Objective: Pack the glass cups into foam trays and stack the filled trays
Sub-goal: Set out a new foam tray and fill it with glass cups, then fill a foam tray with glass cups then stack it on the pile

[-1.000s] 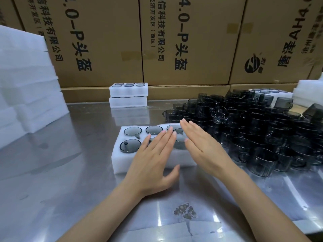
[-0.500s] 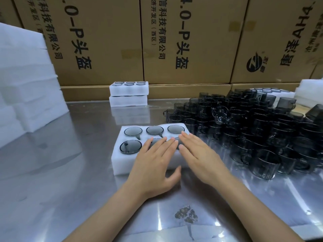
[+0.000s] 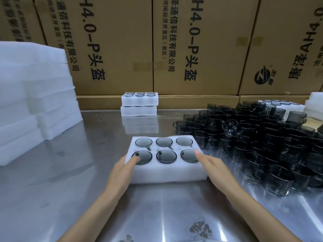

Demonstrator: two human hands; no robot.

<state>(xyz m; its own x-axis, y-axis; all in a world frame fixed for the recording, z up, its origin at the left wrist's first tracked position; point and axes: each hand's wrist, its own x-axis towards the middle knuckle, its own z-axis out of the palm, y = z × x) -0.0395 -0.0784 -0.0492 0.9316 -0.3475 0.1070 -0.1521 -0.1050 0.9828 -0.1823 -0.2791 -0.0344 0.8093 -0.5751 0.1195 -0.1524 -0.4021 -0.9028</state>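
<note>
Both hands flank the full foam tray [image 3: 167,172] mid-desk, left hand [image 3: 120,172] and right hand [image 3: 215,170] with fingers straight against its ends, apparently to lift it onto the stacked trays [image 3: 139,103] at the far edge.

This looks like a packing station in a warehouse or small factory — a wall of large cartons [image 3: 195,46] printed with bold black product lettering stands right behind a bare steel table [image 3: 52,198]. White foam slabs [image 3: 35,95] are piled high at the left, and a crowd of identical dark glass cups [image 3: 262,140] covers the right side of the table. A filled tray [image 3: 166,170] of six cups lies in the middle and two more filled trays [image 3: 139,103] are stacked at the back — batch packing, not home or shop use.
</note>
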